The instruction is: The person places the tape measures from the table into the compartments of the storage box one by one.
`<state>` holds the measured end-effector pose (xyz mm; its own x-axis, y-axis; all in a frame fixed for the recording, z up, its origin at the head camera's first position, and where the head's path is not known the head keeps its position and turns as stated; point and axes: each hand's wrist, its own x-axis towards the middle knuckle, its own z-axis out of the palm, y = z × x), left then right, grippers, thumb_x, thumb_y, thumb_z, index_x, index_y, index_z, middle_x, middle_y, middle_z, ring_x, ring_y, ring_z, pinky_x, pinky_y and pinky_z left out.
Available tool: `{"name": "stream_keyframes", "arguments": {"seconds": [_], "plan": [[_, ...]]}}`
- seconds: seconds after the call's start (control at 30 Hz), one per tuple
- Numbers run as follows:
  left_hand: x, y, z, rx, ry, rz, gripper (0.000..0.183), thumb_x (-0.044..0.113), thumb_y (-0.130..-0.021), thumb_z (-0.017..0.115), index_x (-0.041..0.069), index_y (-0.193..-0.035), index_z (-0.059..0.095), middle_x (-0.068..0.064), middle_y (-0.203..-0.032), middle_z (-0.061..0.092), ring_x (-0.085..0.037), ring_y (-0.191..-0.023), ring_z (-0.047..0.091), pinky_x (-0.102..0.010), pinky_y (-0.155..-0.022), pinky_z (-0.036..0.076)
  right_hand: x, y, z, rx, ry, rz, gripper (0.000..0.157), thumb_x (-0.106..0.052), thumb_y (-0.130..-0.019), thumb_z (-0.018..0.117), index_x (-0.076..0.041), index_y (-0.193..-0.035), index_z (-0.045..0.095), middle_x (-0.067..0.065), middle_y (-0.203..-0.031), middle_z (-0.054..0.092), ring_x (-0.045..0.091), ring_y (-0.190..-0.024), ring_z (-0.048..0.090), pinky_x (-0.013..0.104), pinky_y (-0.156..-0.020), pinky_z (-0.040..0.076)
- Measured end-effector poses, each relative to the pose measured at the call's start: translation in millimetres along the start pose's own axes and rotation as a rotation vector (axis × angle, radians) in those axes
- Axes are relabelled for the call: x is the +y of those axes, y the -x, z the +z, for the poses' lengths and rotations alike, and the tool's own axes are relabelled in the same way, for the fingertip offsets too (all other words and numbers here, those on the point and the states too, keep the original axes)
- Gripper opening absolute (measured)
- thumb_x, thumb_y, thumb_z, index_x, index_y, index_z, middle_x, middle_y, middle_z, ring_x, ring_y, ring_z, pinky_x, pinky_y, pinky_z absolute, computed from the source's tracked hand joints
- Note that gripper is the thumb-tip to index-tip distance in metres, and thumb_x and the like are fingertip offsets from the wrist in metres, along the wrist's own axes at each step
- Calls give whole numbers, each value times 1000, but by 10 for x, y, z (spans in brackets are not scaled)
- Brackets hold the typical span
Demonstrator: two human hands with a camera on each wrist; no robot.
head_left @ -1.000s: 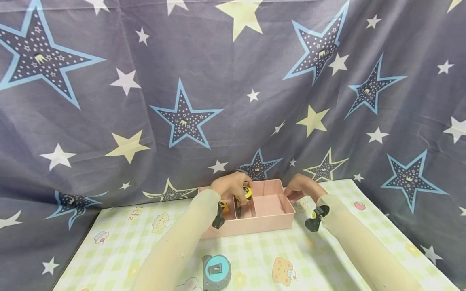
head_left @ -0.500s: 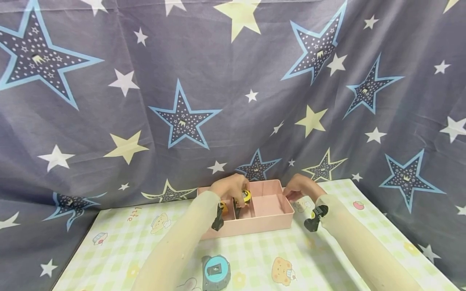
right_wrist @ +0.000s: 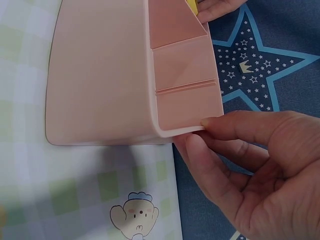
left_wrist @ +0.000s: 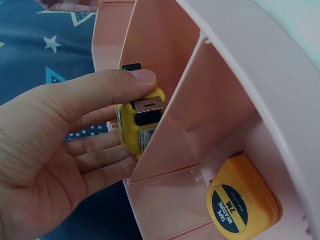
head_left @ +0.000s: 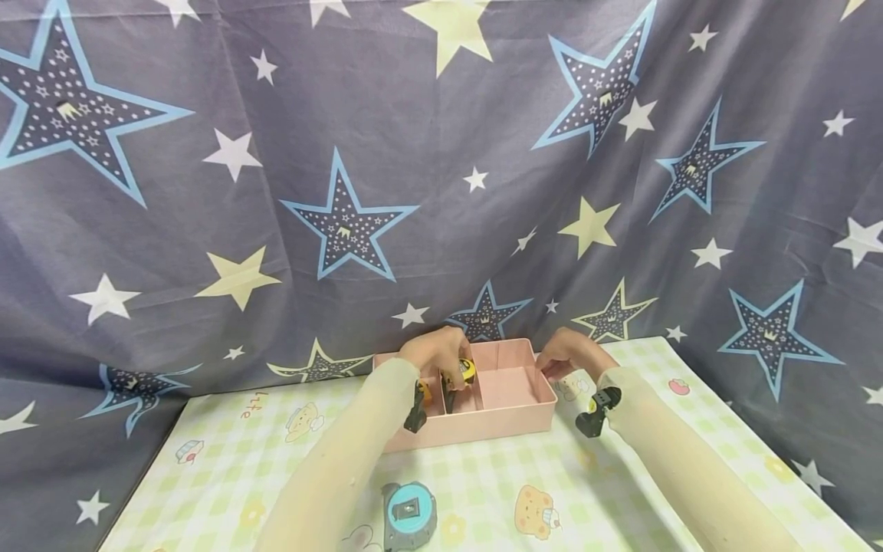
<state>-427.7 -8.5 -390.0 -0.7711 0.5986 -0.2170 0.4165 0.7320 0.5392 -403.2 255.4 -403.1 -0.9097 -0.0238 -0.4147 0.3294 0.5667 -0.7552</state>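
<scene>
My left hand [head_left: 436, 349] reaches over the back wall of a pink divided box [head_left: 476, 434]. It grips a small yellow and black tape measure [left_wrist: 131, 131], thumb on one side and fingers on the other, at the middle compartment. Beyond the divider, in the left compartment, lies an orange tape measure [left_wrist: 246, 201] with a dark label reading 2M. At the box's right end, my right hand [right_wrist: 265, 160] pinches the wall's rim between thumb and fingers. The right compartment has nothing in it.
A grey and turquoise tape measure [head_left: 410, 514] lies on the checked tablecloth [head_left: 476, 491], in front of the box. A dark star-patterned curtain [head_left: 386, 115] hangs right behind the box.
The yellow tape measure sits slightly lower in the middle compartment, still in my left hand. My right hand has stayed on the box's end wall.
</scene>
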Motion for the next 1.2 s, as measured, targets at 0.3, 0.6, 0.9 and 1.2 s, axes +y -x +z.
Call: {"name": "stream_keyframes", "arguments": {"seconds": [0.3, 0.6, 0.9, 1.2], "plan": [[34, -19, -14, 18, -96, -27, 54, 4, -66, 93, 3, -115, 72, -4, -105, 72, -14, -85, 65, -31, -83, 59, -8, 9, -2, -5, -6, 4, 9, 7, -83, 68, 7, -92, 67, 9, -73, 67, 15, -63, 66, 30, -68, 62], [54, -11, 4, -1, -131, -33, 43, 4, -69, 91, 4, -109, 75, -1, -93, 73, -14, -83, 67, -30, -79, 60, 7, -21, 8, -12, 1, 7, 9, 7, -84, 68, 8, -93, 68, 8, -73, 67, 14, -62, 66, 29, -67, 62], [85, -38, 8, -4, -84, -88, 39, -1, -68, 89, 1, -104, 75, -3, -90, 74, -16, -82, 69, -34, -80, 61, 3, 0, 8, -13, -1, -1, 8, 7, -83, 68, 7, -92, 68, 8, -72, 67, 14, -61, 65, 28, -66, 62], [132, -86, -20, -26, -135, -133, 42, 2, -70, 90, 2, -107, 71, -6, -93, 71, -18, -80, 69, -35, -71, 62, -7, 4, 4, -2, 3, 7, 12, 5, -83, 69, 9, -95, 67, 9, -74, 68, 14, -63, 67, 29, -68, 62]]}}
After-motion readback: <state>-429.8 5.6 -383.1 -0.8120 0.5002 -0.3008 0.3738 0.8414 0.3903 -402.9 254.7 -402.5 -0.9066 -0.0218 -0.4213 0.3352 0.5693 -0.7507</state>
